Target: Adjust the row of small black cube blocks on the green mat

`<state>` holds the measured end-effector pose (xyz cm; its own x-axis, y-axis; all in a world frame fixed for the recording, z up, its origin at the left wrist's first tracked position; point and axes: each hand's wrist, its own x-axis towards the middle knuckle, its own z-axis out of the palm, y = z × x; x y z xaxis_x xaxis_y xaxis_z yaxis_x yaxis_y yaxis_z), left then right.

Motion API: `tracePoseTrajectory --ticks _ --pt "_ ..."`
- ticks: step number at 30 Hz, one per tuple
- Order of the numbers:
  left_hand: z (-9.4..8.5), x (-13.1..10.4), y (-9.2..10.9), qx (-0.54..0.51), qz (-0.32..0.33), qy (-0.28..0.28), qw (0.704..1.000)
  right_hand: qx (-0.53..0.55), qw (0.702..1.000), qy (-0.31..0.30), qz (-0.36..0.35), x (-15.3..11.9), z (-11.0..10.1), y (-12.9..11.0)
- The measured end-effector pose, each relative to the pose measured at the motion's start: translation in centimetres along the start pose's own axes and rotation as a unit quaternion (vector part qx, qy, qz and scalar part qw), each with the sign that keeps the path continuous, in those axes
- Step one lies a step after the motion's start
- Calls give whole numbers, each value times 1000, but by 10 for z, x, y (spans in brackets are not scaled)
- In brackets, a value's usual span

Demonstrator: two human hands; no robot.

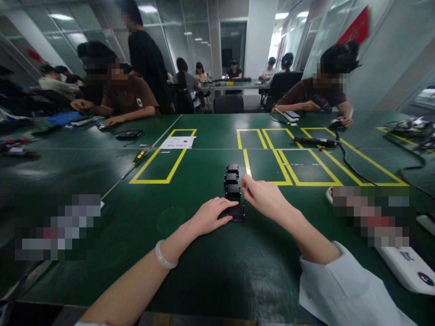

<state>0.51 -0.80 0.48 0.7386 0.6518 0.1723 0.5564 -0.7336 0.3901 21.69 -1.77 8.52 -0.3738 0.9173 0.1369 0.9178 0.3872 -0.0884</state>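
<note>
Several small black box-like parts stand in a row on the green table [204,280], running away from me. My left hand [209,216] grips the nearest black part [237,211], with its fingertips on the far side and the thumb along the near edge. Beyond it sit another black part [233,189] and two more. Just right of the row is my right hand [261,192], its thumb and fingers pinched together. A thin dark line shows below that pinch, beside the nearest part; what the fingers hold is too small to name.
Yellow tape outlines mark the table ahead. A yellow-black screwdriver [138,157] lies left, near a paper sheet [177,142]. A black corded tool [314,141] rests at the right. White devices [408,267] flank me, partly blurred. Two people sit across the table; others are behind.
</note>
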Motion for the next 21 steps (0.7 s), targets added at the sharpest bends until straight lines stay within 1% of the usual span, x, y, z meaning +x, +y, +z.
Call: tracePoseTrajectory --ticks 6,11,21 --pt "-1 0 0 0 0 1 1000 4 1000 -10 4 -1 -4 -3" --pt "-1 0 1 2 -2 1 1000 -15 999 -26 17 0 -5 -4" --pt "-1 -1 1 2 1 5 1000 -3 1000 -9 12 -1 -4 -3"
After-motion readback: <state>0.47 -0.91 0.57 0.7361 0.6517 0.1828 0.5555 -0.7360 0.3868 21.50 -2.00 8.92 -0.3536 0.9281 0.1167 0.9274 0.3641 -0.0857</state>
